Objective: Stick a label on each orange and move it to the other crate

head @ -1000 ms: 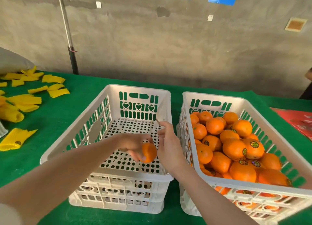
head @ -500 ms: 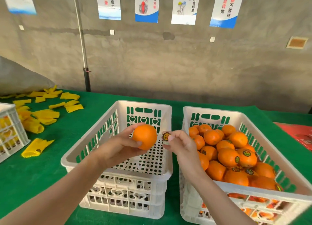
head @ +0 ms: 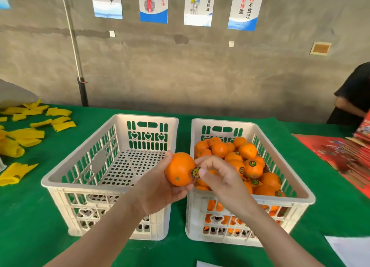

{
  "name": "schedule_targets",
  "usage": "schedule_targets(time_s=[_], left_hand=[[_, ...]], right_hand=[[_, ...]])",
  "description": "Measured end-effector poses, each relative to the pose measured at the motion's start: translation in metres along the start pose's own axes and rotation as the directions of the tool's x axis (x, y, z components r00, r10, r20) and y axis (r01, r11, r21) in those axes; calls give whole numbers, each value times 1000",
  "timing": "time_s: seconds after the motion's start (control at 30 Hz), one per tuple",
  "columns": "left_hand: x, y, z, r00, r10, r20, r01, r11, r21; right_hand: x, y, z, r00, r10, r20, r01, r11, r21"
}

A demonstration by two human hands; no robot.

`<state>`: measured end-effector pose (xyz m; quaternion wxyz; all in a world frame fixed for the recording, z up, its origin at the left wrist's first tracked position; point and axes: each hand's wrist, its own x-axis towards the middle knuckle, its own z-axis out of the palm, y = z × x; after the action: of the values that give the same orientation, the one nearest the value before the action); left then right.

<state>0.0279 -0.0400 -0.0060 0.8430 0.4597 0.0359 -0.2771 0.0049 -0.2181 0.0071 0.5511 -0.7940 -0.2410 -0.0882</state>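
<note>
My left hand (head: pixel 160 188) holds an orange (head: pixel 179 169) in the air over the gap between the two white crates. My right hand (head: pixel 218 174) presses a round yellow-and-black label (head: pixel 195 172) against the orange's right side with thumb and fingertips. The left crate (head: pixel 80 166) has nothing on its perforated floor. The right crate (head: pixel 296 182) is heaped with oranges (head: pixel 248 166), several of them bearing round labels.
Yellow foam net sleeves (head: pixel 26 134) lie scattered on the green cloth (head: pixel 30 216) at the left. Red printed cartons (head: pixel 348 154) are stacked at the right edge, where another person (head: pixel 354 98) stands. White sheets (head: pixel 352 248) lie at the near right corner.
My left hand lifted the orange out of the left crate and carried it right. My right hand brought the label over and now presses it onto the orange.
</note>
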Motion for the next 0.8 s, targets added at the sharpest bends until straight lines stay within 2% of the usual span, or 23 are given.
schedule_targets(time_s=[0.2, 0.3, 0.37, 0.43, 0.5, 0.57, 0.63, 0.7, 0.8], left_hand=[[5, -19, 24, 989, -150, 2, 150, 989, 6], [7, -24, 35, 996, -82, 37, 81, 997, 9], [7, -25, 42, 994, 23, 104, -20, 999, -39], [7, -27, 45, 990, 90, 109, -80, 993, -92], [9, -27, 45, 994, 101, 34, -97, 989, -113], [10, -29, 47, 994, 66, -83, -76, 989, -127], [11, -31, 48, 987, 37, -154, -58, 990, -130], [12, -33, 49, 987, 41, -154, -52, 997, -64], [15, -36, 50, 989, 69, -133, -64, 997, 36]], right_hand=[[-12, 8, -8, 999, -20, 39, 27, 983, -181], [-11, 12, -13, 997, -8, -74, -8, 977, -215], [-12, 13, -18, 993, 32, -116, -53, 981, -187], [-13, 14, -25, 992, 90, -86, -98, 990, -99], [-12, 12, -36, 990, 135, -40, -134, 990, 38], [-11, 9, -48, 991, 121, -58, -115, 988, 103], [-11, 6, -55, 996, 61, -60, -59, 998, 30], [-13, 6, -54, 1000, 0, 16, 3, 989, -145], [-13, 7, -45, 992, -50, 120, 93, 919, -384]])
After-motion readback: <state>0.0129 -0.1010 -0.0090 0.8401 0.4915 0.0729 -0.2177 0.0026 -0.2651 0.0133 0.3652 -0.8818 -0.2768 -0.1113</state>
